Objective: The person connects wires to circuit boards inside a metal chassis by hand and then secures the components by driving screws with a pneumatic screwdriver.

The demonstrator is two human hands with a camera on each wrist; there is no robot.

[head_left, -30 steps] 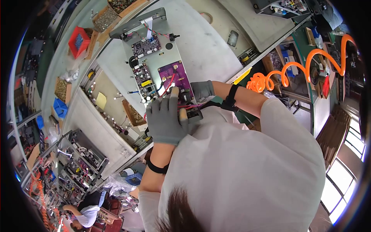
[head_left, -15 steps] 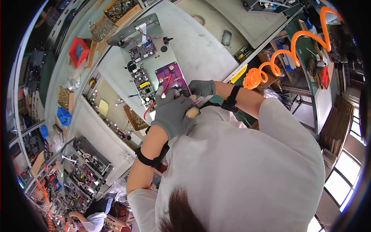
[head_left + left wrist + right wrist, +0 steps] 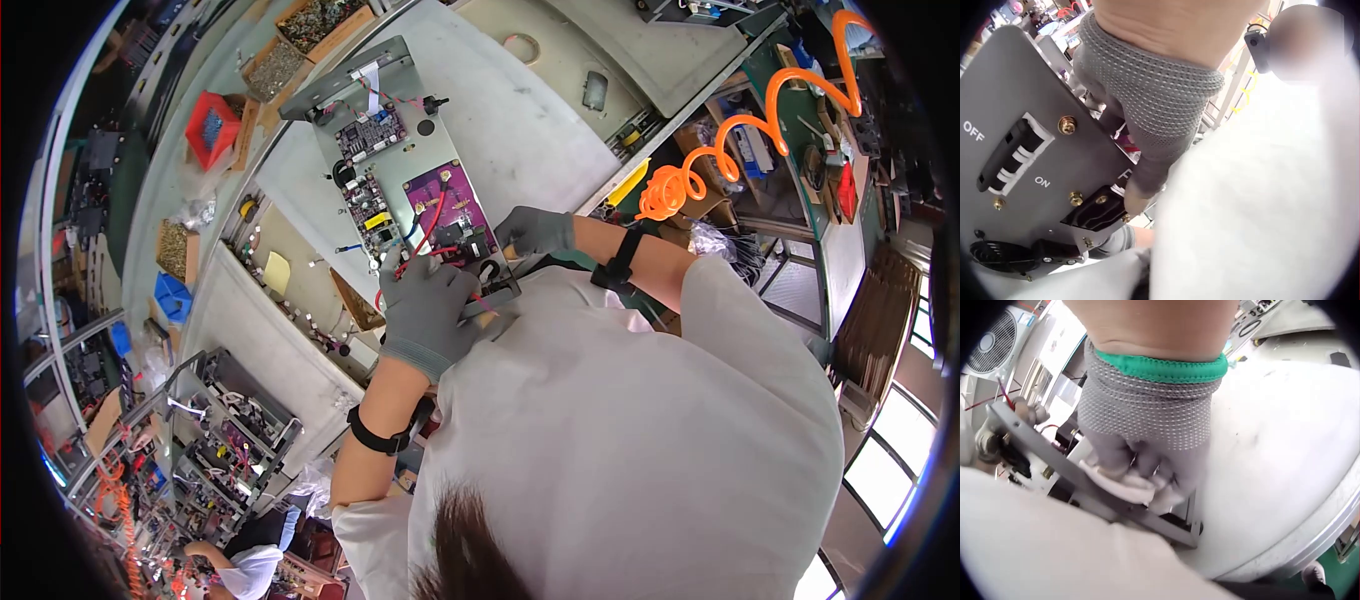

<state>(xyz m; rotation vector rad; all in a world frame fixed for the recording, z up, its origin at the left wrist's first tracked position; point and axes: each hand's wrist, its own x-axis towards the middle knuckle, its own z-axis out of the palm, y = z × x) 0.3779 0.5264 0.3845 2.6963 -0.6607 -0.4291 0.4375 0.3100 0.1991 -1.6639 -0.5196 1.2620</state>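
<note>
An electronics unit lies on the bench, with a bare metal base plate [image 3: 445, 140], a purple circuit board [image 3: 465, 200] and a red wire [image 3: 437, 212] arching over it. Its grey front panel [image 3: 1022, 94], marked OFF and ON, carries a black rocker switch [image 3: 1011, 156]. My gloved left hand [image 3: 428, 312] grips this panel, its bare thumb beside a black socket [image 3: 1094, 209] and its other fingers behind, by the red wire. At the panel's other end my gloved right hand [image 3: 1147, 440] has its fingers curled against the edge, thumb folded in; its grip is partly hidden.
A coiled orange air hose [image 3: 725, 150] hangs at the right. Parts boxes, a red bin [image 3: 212, 130] and a blue bin [image 3: 173, 297] line the left side. Several open chassis [image 3: 235, 415] stand at lower left. Another person [image 3: 250, 572] sits beyond them.
My left hand reached right across the panel, then drew back left, uncovering the purple board's near end. My right hand has shifted slightly right, its fingertips now showing beside the board.
</note>
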